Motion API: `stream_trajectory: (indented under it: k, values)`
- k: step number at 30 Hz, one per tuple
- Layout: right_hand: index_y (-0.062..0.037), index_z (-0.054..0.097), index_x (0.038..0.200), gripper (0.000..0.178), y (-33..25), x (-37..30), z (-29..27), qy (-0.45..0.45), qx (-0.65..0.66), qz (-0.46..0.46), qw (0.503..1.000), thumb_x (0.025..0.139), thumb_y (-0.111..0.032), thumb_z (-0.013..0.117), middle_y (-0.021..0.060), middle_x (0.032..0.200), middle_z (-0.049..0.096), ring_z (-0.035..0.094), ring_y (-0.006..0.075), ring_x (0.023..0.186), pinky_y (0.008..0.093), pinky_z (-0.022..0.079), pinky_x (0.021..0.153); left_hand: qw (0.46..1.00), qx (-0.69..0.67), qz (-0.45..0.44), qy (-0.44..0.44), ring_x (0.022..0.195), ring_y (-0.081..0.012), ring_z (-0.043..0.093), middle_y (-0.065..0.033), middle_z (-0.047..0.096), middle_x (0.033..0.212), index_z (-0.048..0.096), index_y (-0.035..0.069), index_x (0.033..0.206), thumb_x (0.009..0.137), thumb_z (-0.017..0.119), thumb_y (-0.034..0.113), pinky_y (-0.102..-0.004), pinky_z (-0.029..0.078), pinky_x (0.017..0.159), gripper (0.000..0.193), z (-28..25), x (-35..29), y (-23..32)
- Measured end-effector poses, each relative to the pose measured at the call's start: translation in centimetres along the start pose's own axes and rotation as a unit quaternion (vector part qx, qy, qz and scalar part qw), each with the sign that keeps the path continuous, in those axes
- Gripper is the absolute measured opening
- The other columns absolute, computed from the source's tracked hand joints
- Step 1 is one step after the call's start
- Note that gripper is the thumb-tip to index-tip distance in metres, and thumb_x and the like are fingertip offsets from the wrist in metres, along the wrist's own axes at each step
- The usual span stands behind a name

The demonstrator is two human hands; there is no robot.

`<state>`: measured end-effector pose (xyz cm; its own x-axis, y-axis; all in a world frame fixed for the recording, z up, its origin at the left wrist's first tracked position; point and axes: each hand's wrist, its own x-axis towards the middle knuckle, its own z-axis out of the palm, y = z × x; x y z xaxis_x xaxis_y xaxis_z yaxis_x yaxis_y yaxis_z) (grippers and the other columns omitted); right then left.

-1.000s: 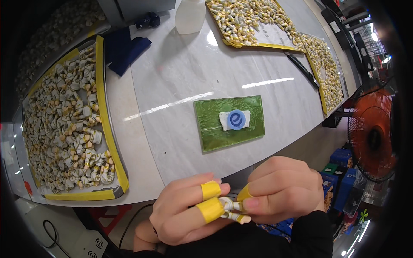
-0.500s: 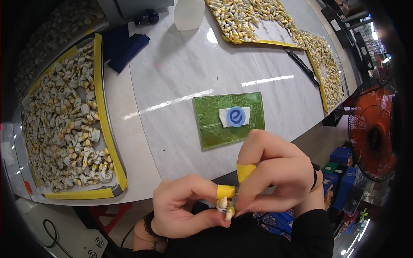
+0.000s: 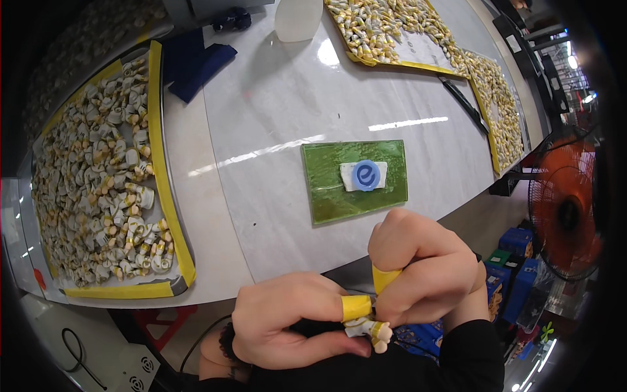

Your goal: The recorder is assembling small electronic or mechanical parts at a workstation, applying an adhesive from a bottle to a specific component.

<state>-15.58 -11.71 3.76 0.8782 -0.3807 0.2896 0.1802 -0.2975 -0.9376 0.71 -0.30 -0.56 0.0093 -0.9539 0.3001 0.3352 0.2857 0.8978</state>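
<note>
A small painted figurine (image 3: 369, 329), white with gold-yellow trim and peach parts, is pinched between the thumb and forefinger of my left hand (image 3: 282, 319). Yellow tape wraps that forefinger. Right beside the figurine, my right hand (image 3: 428, 271) is closed, with yellow tape on one finger too. Its fingertips meet close to the left forefinger; a tiny dark bit shows there, and what they grip is hidden. Beyond both hands, a green slab (image 3: 323, 207) lies on the table. On it rests a white pad (image 3: 346, 171) carrying a round blue cap (image 3: 367, 175) with a darker swirl.
At left stands a yellow-edged tray (image 3: 173, 225) heaped with similar figurines. Two trays of small yellow-and-white pieces (image 3: 366, 36) sit at the far right, near a dark slim tool (image 3: 464, 103). A translucent bottle (image 3: 297, 19), dark-blue cloth (image 3: 206, 70) and an orange fan (image 3: 567, 206) surround the table (image 3: 274, 124).
The figurine has turned in my left fingers and now points toward the right. Both hands have shifted slightly right and lower. The right fist has rolled further over.
</note>
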Motion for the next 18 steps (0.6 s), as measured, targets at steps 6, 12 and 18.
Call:
stream_trajectory:
  k: [6, 12, 18]
  values:
    - [-0.0037, 0.063, 0.083, 0.014, 0.9, -0.4, 0.3, 0.015, 0.044, -0.032, 0.998, 0.075, -0.011, 0.072, 0.0066, 0.085, 0.048, 0.046, 0.0176, 0.07, 0.0252, 0.037, 0.06, 0.999, 0.017, 0.031, 0.001, 0.06, -0.0231, 0.064, -0.0172, 0.064, 0.072, 0.055, -0.009, 0.087, 0.071, 0.077, 0.003, -0.03, 0.051, 0.051, 0.03, 0.4, 0.4, 0.1]
    - [-0.0056, 0.065, 0.084, 0.014, 0.9, -0.9, 0.4, 0.015, 0.049, -0.012, 0.999, 0.075, -0.011, 0.073, 0.0059, 0.084, 0.049, 0.047, 0.017, 0.071, 0.0251, 0.038, 0.061, 1.0, 0.02, -0.002, -0.001, 0.065, -0.0211, 0.063, -0.0169, 0.064, 0.075, 0.055, -0.006, 0.087, 0.072, 0.076, 0.007, -0.0295, 0.05, 0.057, 0.028, 0.3, 0.0, 0.2]
    - [-0.0065, 0.066, 0.084, 0.014, 0.2, -0.9, 0.4, 0.056, 0.05, 0.018, 0.997, 0.073, -0.008, 0.075, 0.0061, 0.084, 0.05, 0.049, 0.016, 0.071, 0.0233, 0.039, 0.061, 0.975, -0.168, -0.126, 0.078, 0.073, -0.0191, 0.06, -0.0173, 0.063, 0.081, 0.055, -0.003, 0.088, 0.074, 0.076, 0.011, -0.0297, 0.048, 0.065, 0.029, 1.5, 0.0, 0.4]
